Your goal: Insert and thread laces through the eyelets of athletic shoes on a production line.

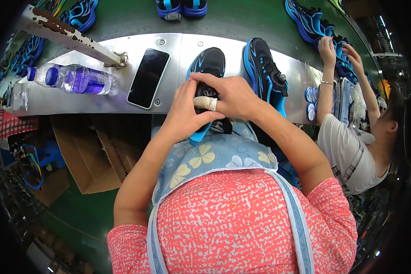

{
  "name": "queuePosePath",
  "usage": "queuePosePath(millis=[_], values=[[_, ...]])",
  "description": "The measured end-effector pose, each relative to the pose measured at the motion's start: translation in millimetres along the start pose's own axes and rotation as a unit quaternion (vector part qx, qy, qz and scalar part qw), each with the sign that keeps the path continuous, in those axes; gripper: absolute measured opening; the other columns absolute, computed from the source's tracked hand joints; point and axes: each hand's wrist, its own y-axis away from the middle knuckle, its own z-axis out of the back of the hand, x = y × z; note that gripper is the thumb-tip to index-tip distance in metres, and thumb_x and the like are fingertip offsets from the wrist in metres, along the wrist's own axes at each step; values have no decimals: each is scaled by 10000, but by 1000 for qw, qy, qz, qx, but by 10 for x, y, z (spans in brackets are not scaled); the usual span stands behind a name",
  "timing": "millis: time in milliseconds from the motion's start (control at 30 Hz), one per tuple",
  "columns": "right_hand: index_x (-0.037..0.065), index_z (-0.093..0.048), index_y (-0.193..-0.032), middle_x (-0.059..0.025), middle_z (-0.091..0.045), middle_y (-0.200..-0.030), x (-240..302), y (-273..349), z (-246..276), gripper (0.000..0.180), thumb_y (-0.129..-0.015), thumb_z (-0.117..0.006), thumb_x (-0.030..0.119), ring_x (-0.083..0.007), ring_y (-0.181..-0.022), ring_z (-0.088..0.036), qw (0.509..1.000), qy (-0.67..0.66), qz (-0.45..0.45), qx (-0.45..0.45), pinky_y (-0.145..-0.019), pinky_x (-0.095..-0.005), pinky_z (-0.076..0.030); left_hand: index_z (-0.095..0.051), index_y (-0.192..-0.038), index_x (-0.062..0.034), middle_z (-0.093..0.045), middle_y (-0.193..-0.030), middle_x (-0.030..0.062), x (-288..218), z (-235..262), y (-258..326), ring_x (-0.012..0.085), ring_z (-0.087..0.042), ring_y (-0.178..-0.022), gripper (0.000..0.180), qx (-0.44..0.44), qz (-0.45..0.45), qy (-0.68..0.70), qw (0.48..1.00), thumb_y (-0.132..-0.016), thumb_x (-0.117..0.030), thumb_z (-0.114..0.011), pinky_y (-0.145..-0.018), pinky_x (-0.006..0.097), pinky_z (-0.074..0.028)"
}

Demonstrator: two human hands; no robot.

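Observation:
A black and blue sneaker (211,60) rests on the metal ledge in front of me, its toe pointing away and its heel over my apron. My left hand (185,112) wraps round its left side, thumb across toward the heel. From the right, my right hand (236,97) grips the upper, and one of its fingers wears a cream-coloured cover. Between the hands a round dial (209,92) shows on the tongue. The matching sneaker (261,64) stands just to the right, with a similar dial; neither hand touches it.
Left on the ledge (109,104) lie a phone (149,78) and two purple-labelled bottles (84,80), beside a chipped metal post (73,37). More sneakers (181,8) sit on the green surface beyond. At right, a co-worker (351,146) handles sneakers near round blue-white items (311,102). Cardboard boxes (84,153) stand below.

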Motion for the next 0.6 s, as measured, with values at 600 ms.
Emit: queuePosePath(millis=[600], values=[[141, -522, -1271, -123, -528, -918, -5, 59, 21, 419, -858, -592, 125, -313, -867, -540, 995, -89, 34, 19, -777, -373, -444, -342, -1326, 4, -420, -1315, 213, 144, -62, -20, 379, -366, -1258, 802, -23, -66, -35, 997, -712, -287, -768, -1058, 437, -298]])
